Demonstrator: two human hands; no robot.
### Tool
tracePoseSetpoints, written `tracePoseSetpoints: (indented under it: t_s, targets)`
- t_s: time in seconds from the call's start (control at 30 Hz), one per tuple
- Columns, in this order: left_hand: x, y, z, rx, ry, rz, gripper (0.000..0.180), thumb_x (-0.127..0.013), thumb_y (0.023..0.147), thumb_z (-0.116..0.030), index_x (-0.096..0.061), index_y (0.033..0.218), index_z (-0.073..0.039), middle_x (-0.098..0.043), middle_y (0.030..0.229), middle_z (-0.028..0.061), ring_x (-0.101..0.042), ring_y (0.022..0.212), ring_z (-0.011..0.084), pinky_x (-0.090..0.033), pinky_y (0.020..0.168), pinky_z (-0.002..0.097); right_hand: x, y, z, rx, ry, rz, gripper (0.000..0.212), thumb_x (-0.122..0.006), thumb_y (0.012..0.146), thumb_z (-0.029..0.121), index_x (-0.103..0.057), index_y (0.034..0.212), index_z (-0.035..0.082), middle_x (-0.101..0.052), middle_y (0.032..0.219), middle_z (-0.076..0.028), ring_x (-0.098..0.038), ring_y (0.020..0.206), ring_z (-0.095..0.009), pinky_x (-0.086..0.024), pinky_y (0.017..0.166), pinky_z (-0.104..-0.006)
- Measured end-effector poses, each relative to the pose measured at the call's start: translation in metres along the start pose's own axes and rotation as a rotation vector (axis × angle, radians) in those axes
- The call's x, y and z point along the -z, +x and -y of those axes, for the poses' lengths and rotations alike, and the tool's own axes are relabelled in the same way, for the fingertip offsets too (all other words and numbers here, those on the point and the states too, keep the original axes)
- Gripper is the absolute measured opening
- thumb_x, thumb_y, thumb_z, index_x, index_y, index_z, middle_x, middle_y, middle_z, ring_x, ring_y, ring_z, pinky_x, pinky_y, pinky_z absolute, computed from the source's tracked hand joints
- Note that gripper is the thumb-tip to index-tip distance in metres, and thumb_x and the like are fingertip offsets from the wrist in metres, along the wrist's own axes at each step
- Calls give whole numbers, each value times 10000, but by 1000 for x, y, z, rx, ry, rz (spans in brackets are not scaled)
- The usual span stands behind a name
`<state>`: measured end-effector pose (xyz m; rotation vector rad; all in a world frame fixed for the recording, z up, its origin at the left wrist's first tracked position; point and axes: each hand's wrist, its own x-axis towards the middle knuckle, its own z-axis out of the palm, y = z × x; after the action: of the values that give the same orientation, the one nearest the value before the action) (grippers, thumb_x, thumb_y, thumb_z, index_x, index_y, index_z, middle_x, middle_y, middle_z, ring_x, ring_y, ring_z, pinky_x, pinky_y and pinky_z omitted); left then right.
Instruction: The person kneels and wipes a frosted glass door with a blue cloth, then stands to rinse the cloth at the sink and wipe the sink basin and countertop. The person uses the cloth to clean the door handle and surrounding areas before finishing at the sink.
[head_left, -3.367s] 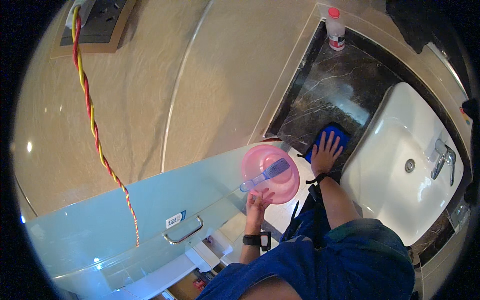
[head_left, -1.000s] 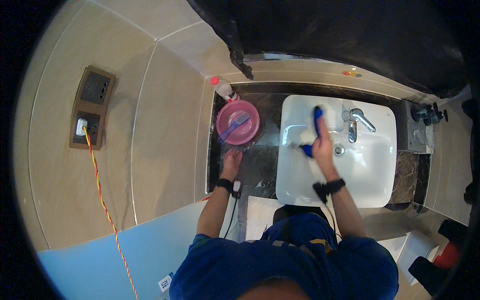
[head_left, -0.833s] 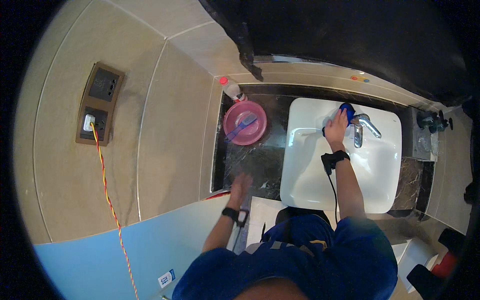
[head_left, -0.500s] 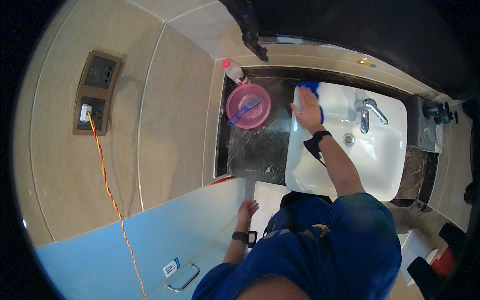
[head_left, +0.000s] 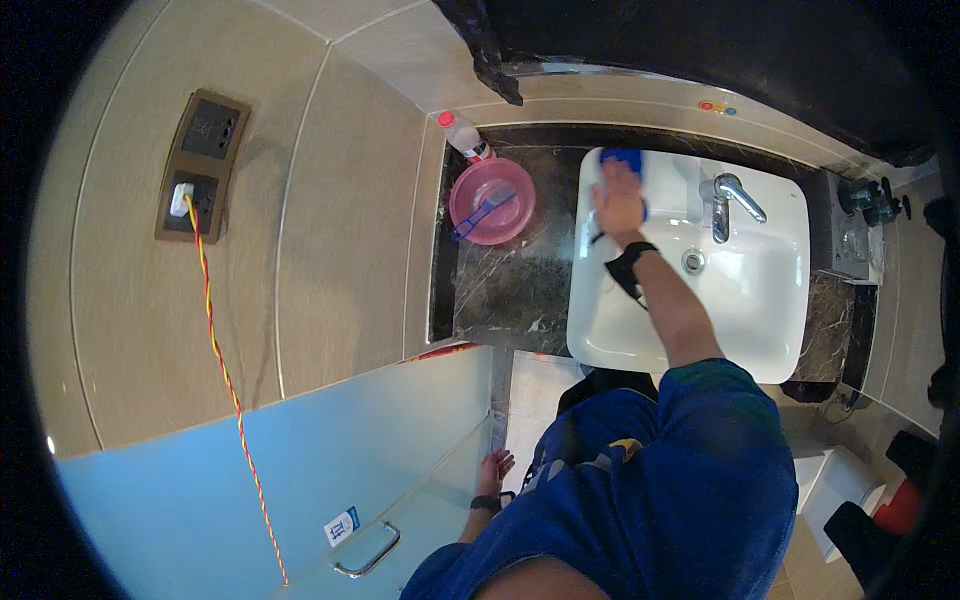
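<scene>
My right hand [head_left: 620,203] reaches over the left side of the white sink [head_left: 745,325]. It presses a blue cloth [head_left: 624,158] against the sink's back left corner, and the fingers are slightly blurred. Part of the cloth is hidden under the palm. A black band with a dangling strap [head_left: 628,268] circles the right wrist. Low beside my body hangs my left hand [head_left: 494,468], open and holding nothing, its fingers loosely bent. A chrome faucet [head_left: 722,205] stands at the sink's back, right of my right hand.
Left of the sink, a pink basin [head_left: 522,222] with a blue brush [head_left: 485,214] inside sits on the dark marble counter [head_left: 500,295]. Behind it is a red-capped bottle [head_left: 462,135]. A twisted red-yellow cord [head_left: 215,345] hangs from a wall socket. A blue door [head_left: 250,480] has a metal handle.
My right hand and the cloth have shifted slightly right along the sink's back left corner. My left hand stays low, partly drawn behind my body. The view has tilted a little.
</scene>
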<state>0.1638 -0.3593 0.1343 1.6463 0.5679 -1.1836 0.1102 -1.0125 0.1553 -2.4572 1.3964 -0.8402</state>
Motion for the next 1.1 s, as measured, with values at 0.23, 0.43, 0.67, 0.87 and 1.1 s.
tracePoseSetpoints:
  t_s: [0.23,0.43,0.67,0.87,1.1]
  targets:
    - [19,-3,27,-59,-40,11,447,-393,980,-358,-415,1241,4,-550,1204,228,-588,1064,344,-508,908,442,17,-67,77,126,86,187,533,-491,916,232,-371,1369,-22,-313,1466,-164,-264,1370,-322,-196,1128,-444]
    - [24,12,55,-47,-119,-65,443,-425,965,-291,-391,1280,19,-509,1261,252,-564,1103,360,-502,922,427,75,-202,111,196,142,419,583,-512,873,231,-360,1375,-24,-287,1479,-171,-241,1365,-361,-223,1101,-509]
    - [31,28,90,94,-153,218,392,-450,949,-286,-416,1217,-2,-521,1234,246,-617,977,337,-548,835,419,149,-259,52,319,166,503,628,-573,836,247,-356,1376,12,-344,1430,-191,-338,1305,-367,-268,1084,-481]
    - [-26,11,69,85,11,176,340,-415,969,-329,-445,1140,-36,-559,1191,225,-616,979,347,-549,833,425,237,-288,-95,87,125,389,546,-551,867,277,-437,1328,9,-442,1344,-214,-410,1255,-373,-300,1064,-485]
    - [-148,-28,60,4,50,153,254,-447,964,-319,-512,915,-78,-531,801,64,-527,678,200,-492,654,309,319,-297,-263,78,-5,470,540,-483,921,249,-365,1367,-32,-382,1423,-195,-311,1356,-315,-194,1139,-434]
